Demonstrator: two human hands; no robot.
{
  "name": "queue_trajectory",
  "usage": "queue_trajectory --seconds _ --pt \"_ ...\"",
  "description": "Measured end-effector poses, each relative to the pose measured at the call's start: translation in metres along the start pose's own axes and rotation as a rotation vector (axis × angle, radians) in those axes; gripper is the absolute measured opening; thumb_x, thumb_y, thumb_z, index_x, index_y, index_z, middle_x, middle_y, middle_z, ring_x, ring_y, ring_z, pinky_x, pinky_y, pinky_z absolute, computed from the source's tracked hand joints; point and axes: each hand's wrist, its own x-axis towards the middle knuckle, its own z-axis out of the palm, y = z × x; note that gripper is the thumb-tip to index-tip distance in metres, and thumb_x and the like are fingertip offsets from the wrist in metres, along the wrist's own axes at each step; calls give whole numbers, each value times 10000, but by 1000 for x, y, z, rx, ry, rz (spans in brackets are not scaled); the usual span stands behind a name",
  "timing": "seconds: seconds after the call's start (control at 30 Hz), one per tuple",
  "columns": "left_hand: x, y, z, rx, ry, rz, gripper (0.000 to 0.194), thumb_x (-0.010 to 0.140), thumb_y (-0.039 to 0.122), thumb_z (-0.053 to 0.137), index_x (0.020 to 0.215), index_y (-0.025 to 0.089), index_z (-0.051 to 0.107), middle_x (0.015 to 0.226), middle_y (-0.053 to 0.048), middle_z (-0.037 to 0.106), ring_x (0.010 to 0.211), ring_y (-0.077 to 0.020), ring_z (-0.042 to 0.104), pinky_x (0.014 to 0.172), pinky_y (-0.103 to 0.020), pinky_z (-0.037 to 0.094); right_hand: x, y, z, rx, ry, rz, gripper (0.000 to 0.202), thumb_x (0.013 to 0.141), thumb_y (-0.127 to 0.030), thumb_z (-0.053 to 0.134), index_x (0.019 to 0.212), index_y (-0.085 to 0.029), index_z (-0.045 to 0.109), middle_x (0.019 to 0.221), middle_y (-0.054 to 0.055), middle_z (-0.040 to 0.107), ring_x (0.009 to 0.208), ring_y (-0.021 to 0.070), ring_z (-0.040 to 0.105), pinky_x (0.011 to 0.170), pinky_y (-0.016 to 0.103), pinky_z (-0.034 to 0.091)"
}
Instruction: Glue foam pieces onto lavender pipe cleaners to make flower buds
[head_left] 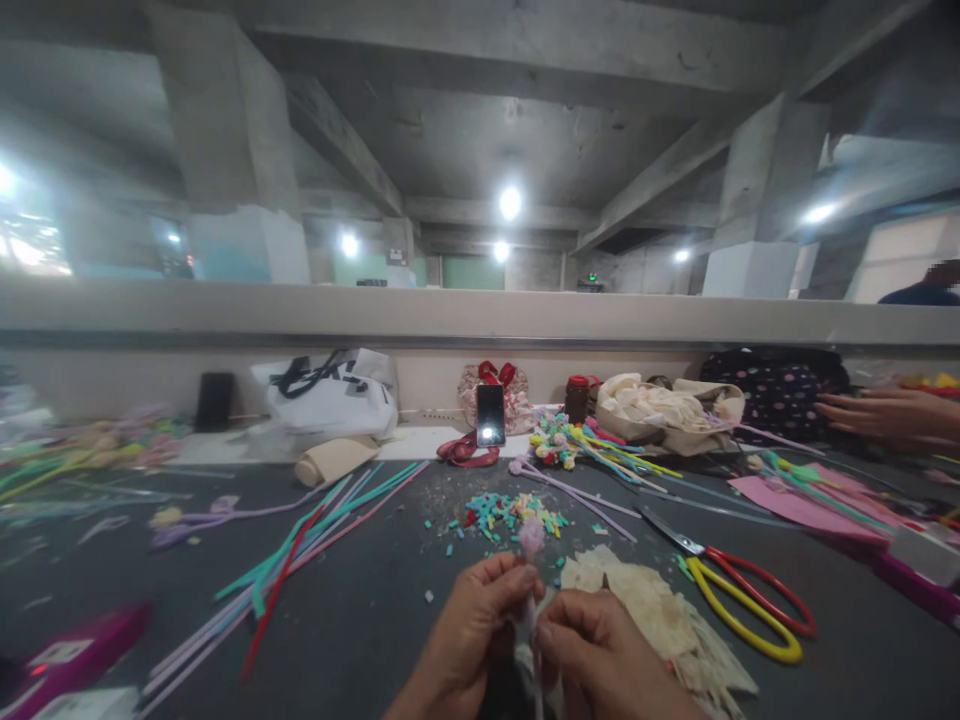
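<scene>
A small fluffy pale purple flower (531,537) on a thin pale stem stands upright at the lower middle. My left hand (480,625) pinches the stem just under the flower. Close beside it on the right, my right hand (592,640) is closed with its thumb and forefinger on the stem lower down. Beyond the flower lies a scatter of small teal, yellow and red pieces (495,512). A crumpled cream cloth (637,590) spreads partly beneath my right hand.
Scissors (701,550) with red and yellow handles lie right of the cloth. Coloured stems (277,570) lie at left. A phone (490,412) stands at the back, near a white bag (330,395). Another person's hand (892,415) reaches in at far right.
</scene>
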Motion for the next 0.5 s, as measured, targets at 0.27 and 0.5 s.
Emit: queue_trajectory --seconds 0.27,0.5 --pt "-27 44 -42 15 80 -113 225 611 298 667 586 124 526 436 61 447 315 14 310 282 -73 172 -9 4 -17 -4 -42 69 224 707 -330 528 581 -145 526 461 -55 464 332 30 339 320 141 228" --pt "-29 84 -74 -12 110 -37 162 640 204 643 596 140 501 449 52 503 289 7 353 243 -60 224 -13 15 -19 16 -82 125 288 732 -420 530 612 -160 494 426 -90 358 296 18 271 291 146 149"
